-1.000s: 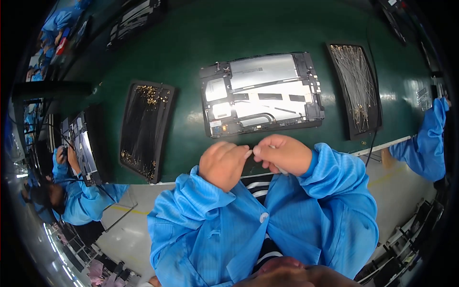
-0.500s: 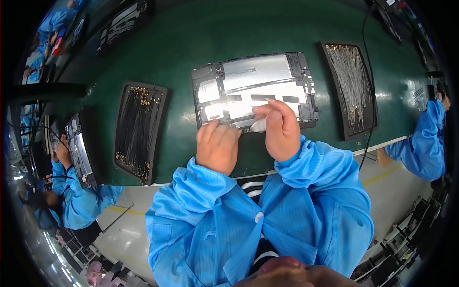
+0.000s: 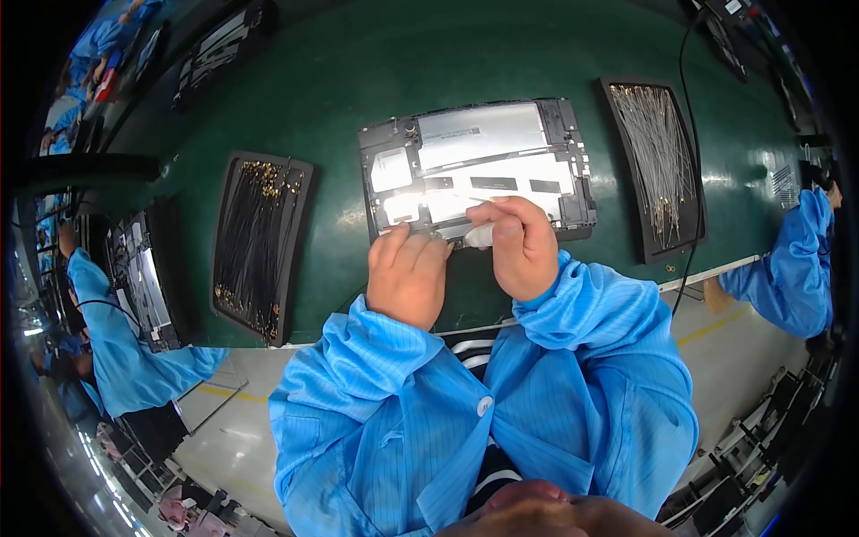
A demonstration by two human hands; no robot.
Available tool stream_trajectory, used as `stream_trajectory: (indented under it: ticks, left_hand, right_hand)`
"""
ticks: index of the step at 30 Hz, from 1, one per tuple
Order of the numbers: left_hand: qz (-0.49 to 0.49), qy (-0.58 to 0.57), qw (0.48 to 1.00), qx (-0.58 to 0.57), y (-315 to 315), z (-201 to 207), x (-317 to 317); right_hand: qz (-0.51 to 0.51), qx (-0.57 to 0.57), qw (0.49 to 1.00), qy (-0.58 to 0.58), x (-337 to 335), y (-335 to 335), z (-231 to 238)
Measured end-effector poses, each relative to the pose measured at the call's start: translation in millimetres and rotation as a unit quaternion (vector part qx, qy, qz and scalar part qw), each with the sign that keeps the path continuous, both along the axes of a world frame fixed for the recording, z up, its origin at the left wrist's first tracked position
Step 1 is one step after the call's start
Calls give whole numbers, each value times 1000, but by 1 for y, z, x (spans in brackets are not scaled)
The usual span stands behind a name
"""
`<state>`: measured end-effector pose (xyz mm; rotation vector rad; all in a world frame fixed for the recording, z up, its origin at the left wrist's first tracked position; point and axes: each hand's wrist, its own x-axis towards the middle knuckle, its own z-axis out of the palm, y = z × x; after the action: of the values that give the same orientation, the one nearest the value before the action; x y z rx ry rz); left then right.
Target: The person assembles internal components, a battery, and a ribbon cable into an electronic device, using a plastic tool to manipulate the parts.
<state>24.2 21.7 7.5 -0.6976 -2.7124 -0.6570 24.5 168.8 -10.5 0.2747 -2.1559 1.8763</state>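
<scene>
An opened tablet (image 3: 483,139), with silver panels and dark strips inside a black frame, lies on the green bench before me. My left hand (image 3: 407,276) is at its near edge, fingers bent and close together over the rim; their tips are partly hidden. Beside it, my right hand (image 3: 521,251) is closed in a pinch above the tablet's near middle. Something white (image 3: 480,235), perhaps a finger cover, shows at its lower fingers. Whatever the pinch holds is too small to make out.
Left of the tablet stands a black tray (image 3: 309,192) of black cables with gold ends. A second tray (image 3: 646,242) on the right holds whitish cables. A black cord (image 3: 682,107) crosses beside it. Another opened device (image 3: 148,277) and co-workers' blue sleeves (image 3: 134,367) are at far left.
My right hand has shifted slightly left and nearer to me. The left hand and the tablet stay put. The co-worker at left has moved a hand off the device there.
</scene>
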Motion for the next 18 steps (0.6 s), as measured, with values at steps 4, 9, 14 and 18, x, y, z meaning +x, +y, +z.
stream_trajectory:
  ticks: [4,9,14,18]
  left_hand:
    - [-2,-1,1000,1,-1,-2,2]
    - [-20,-17,1000,-14,-5,0,0]
    - [5,-15,998,-61,-3,11,4]
    - [79,-291,935,187,-21,19,29]
  right_hand:
    - [59,118,991,8,-7,3,19]
    - [136,286,948,25,-26,-11,44]
    - [182,287,939,59,-23,-7,44]
    - [36,64,994,-81,-27,-1,23]
